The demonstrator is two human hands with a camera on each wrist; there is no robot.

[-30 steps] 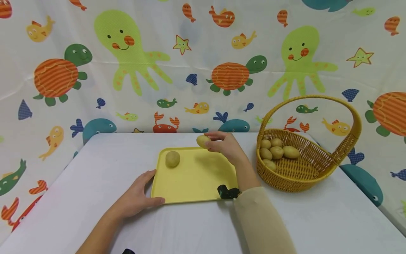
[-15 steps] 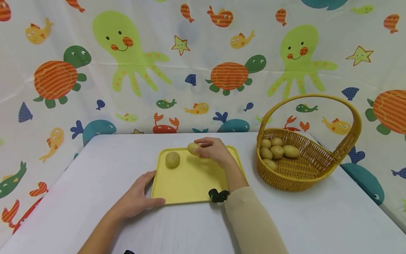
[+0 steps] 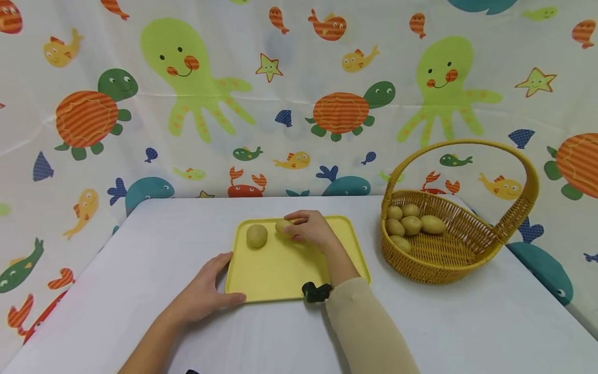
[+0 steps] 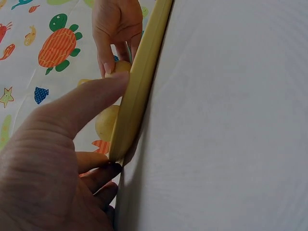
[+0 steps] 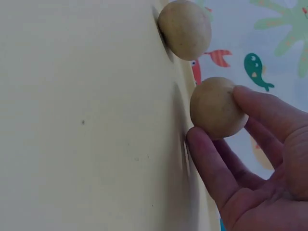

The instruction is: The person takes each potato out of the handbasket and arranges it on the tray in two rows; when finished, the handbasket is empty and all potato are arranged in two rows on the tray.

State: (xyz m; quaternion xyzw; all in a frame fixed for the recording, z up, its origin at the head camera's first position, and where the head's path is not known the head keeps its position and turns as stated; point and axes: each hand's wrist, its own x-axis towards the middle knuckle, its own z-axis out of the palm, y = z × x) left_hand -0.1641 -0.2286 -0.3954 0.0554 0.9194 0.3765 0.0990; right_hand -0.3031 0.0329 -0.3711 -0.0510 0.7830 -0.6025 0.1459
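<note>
My right hand [image 3: 310, 228] pinches a potato [image 3: 282, 227] between thumb and fingers over the back part of the yellow tray [image 3: 275, 275]. In the right wrist view this round potato [image 5: 216, 108] is very close to the tray surface; whether it touches is hard to tell. Another potato [image 3: 257, 236] sits to its left, near the tray's back left corner. My left hand [image 3: 203, 291] holds the tray by its front left corner. The left wrist view has the thumb [image 4: 96, 101] against the tray rim [image 4: 142, 77] and the other fingers bent at its side.
A wicker basket [image 3: 434, 272] with a tall handle stands right of the tray, with several potatoes [image 3: 411, 225] gathered in its left half. A white cloth covers the table [image 3: 173, 223]. Behind it hangs a curtain [image 3: 289, 67] printed with sea animals.
My right hand has carried its potato leftward and down, from above the tray's back edge to beside the other potato. The left hand stays at the tray's corner.
</note>
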